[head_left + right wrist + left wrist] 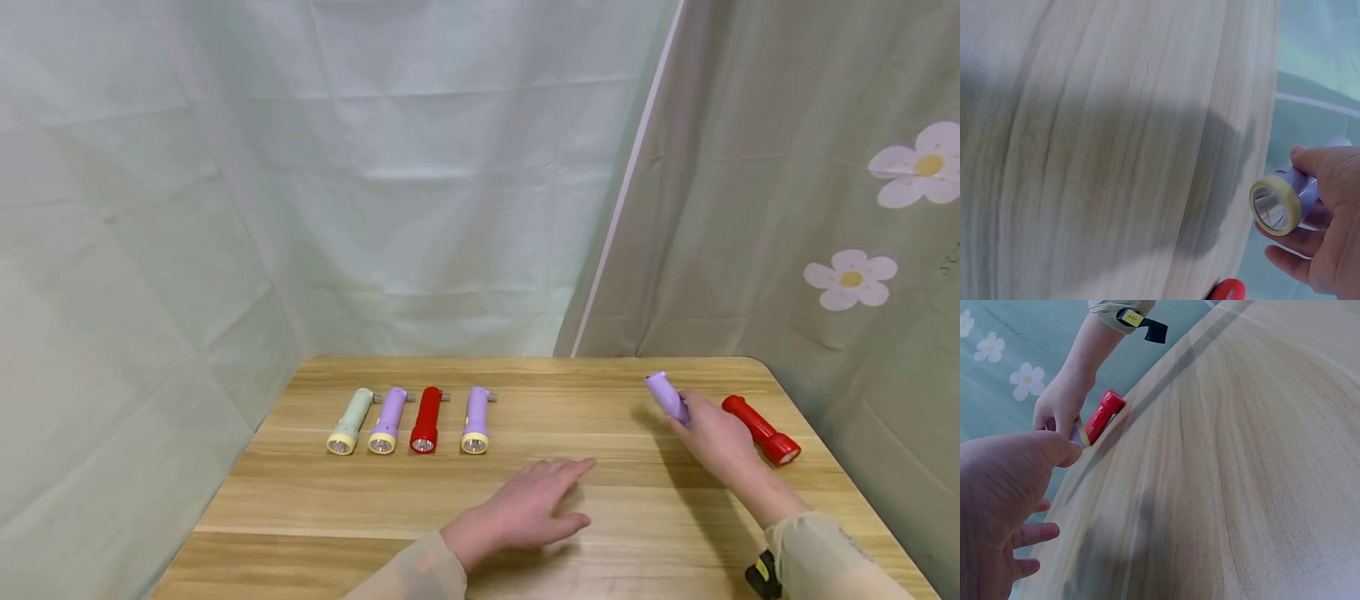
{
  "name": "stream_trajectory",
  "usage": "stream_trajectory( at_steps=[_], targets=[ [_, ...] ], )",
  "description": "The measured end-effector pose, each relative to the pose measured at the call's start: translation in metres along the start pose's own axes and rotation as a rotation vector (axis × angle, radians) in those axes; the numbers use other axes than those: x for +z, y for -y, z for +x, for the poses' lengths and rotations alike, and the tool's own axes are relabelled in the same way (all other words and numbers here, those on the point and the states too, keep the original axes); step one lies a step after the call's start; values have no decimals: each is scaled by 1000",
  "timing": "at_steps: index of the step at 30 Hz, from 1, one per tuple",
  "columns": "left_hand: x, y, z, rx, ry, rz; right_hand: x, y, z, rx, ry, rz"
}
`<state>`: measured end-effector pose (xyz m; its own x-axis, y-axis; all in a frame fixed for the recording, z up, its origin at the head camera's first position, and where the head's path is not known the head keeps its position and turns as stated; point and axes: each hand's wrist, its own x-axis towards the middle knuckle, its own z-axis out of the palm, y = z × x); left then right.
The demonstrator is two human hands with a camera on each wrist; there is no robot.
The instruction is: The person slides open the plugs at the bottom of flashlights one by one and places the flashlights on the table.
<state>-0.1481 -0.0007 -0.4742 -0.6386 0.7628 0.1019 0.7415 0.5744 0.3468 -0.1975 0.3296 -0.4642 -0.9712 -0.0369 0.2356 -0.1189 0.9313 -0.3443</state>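
My right hand (pixel 716 435) grips a purple flashlight (pixel 667 397) above the right part of the table. In the right wrist view its cream-rimmed lens (pixel 1274 205) faces the camera, with thumb and fingers around the purple body. A red flashlight (pixel 761 431) lies on the table just right of that hand. My left hand (pixel 525 504) hovers over the middle front of the table, fingers spread and holding nothing. Further left lie a pale green flashlight (pixel 351 421), a purple flashlight (pixel 388 419), a red flashlight (pixel 427 419) and another purple flashlight (pixel 476 419), side by side.
The wooden table (pixel 315 500) has rounded back corners. Pale curtains (pixel 450 183) hang behind it and on both sides, with printed flowers (pixel 851 280) at the right. The row of flashlights has metal plug prongs sticking out near their back ends.
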Motion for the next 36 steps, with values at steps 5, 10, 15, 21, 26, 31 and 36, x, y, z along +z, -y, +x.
stream_trajectory(
  at_steps=[5, 10, 15, 21, 26, 31, 36],
  targets=[
    [-2, 2, -1, -8, -20, -4, 1, 14, -4, -61, -44, 31],
    [-8, 5, -2, -46, -21, -50, 0, 29, -8, -108, -91, 11],
    [-16, 8, -3, -73, -76, -121, 1, 43, -12, -162, -150, -5],
    [-27, 11, 0, -142, -197, -273, 2, 63, -16, -202, -175, 14],
    [-36, 12, 2, -228, -287, -414, 2, 80, -20, -257, -199, 20],
    [-40, 12, 3, -256, -336, -499, 1, 92, -24, -266, -234, 78],
    [-42, 12, 3, -263, -358, -512, 1, 100, -25, -256, -239, 100]
  ],
)
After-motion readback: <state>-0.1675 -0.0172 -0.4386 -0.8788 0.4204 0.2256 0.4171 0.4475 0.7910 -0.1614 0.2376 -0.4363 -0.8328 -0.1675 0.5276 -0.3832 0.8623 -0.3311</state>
